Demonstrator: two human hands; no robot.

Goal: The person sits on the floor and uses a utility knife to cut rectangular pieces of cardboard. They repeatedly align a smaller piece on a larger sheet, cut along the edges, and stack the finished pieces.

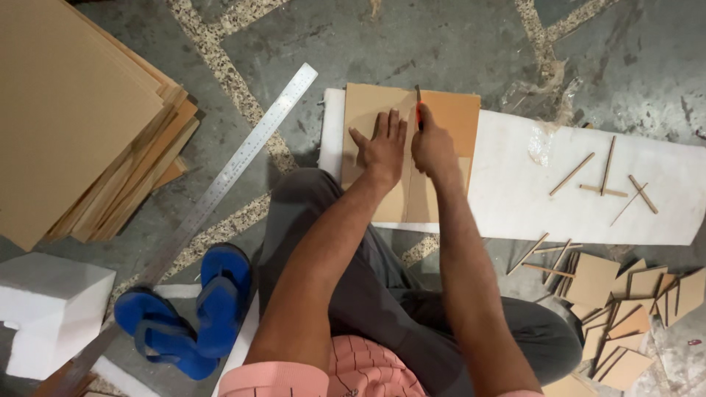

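On the floor, the left hand (382, 147) presses flat, fingers spread, on the brown board (441, 117) while the right hand (432, 147) grips an orange cutter (419, 110); steady pressure should keep cuts straight.

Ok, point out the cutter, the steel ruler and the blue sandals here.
cutter (418, 110), head view, on its red body above the right hand.
steel ruler (243, 154), head view, mid-length on the floor.
blue sandals (220, 294), head view, strap of the right-side sandal.
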